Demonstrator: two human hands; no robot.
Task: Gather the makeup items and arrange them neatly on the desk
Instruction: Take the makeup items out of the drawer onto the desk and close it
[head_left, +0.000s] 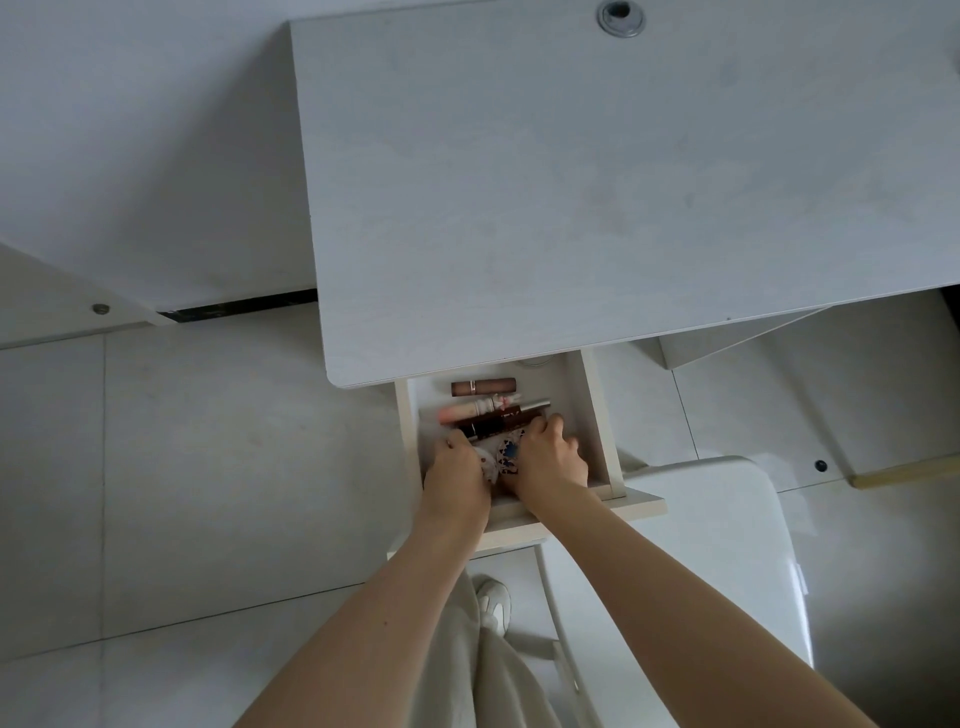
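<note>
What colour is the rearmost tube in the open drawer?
A brown lipstick tube; head view shows it best.

patterned item mostly covered, drawer's rear hidden under desk

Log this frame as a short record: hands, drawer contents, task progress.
place: open drawer under the desk
left hand: in the drawer, fingertips at the dark tube's left end; grip unclear
right hand: in the drawer, fingers curled over the dark tube's right end; grip unclear
contents: brown lipstick, pink tube, dark tube, patterned item between the hands
progress: makeup not yet on the desk
</note>
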